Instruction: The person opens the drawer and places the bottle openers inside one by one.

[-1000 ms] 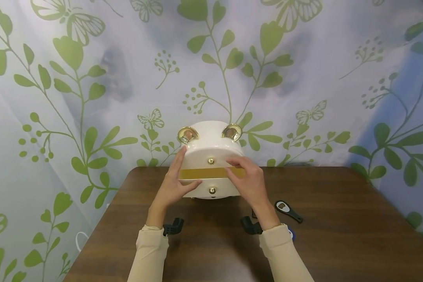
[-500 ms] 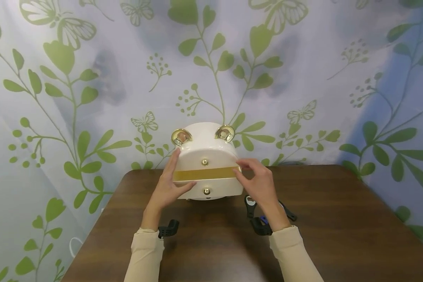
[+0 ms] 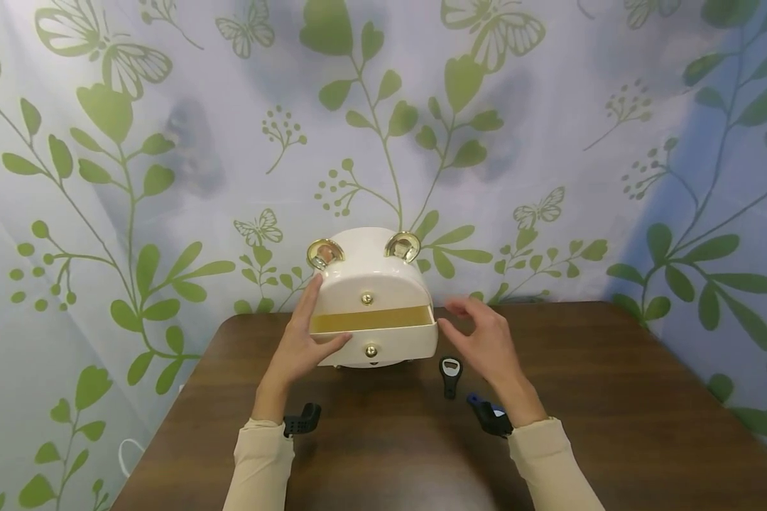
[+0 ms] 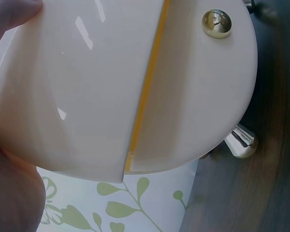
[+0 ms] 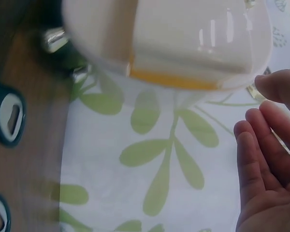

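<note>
A rounded white drawer box point(image 3: 373, 248) with gold ear shapes stands on the table. Its middle drawer point(image 3: 396, 344), gold inside and with a gold knob, is pulled out. My left hand point(image 3: 297, 348) is at the box's left side, fingers extended upward and thumb along the drawer's front rim. In the left wrist view, the thumb touches the edge of the white drawer front point(image 4: 87, 87). My right hand point(image 3: 486, 344) is off to the right of the drawer, fingers loosely bent, holding nothing. The right wrist view shows a gap between its fingertips and the drawer side point(image 5: 174, 79).
A black-handled bottle opener point(image 3: 450, 376) lies right of the box. A blue one point(image 3: 474, 400) is partly hidden by the right wrist camera. The brown table point(image 3: 383, 447) meets a leaf-patterned curtain point(image 3: 230, 142) behind the box. Short metallic feet point(image 4: 241, 141) support the box.
My right hand has moved rightward from in front of the drawer opening to beyond its right corner. The left hand keeps its place on the box. The view has shifted slightly.
</note>
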Tool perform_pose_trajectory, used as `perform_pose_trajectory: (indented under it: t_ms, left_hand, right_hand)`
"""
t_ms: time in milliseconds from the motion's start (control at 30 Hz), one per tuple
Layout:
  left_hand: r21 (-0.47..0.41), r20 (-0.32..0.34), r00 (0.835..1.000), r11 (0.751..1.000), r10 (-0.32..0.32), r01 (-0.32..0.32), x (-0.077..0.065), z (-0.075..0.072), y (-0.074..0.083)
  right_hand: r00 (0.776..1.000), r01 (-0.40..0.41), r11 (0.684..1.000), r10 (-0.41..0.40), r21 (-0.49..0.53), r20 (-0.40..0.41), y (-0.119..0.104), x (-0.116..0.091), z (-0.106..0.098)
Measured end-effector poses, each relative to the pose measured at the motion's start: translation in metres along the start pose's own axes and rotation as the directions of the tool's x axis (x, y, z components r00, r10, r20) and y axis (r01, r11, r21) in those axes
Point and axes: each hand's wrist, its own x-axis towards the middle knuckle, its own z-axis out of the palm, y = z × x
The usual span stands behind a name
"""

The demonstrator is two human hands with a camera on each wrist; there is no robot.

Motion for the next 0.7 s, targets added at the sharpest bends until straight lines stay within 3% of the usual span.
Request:
perform_pose_trajectory:
  t_ms: [700]
  left_hand:
    - [0.002, -0.002, 1.000, 1.000, 0.002, -0.002, 0.000, 0.000, -0.001]
  right_hand:
    - [0.991, -0.019, 0.989, 0.038, -0.144, 0.125, 0.028, -0.027, -0.027]
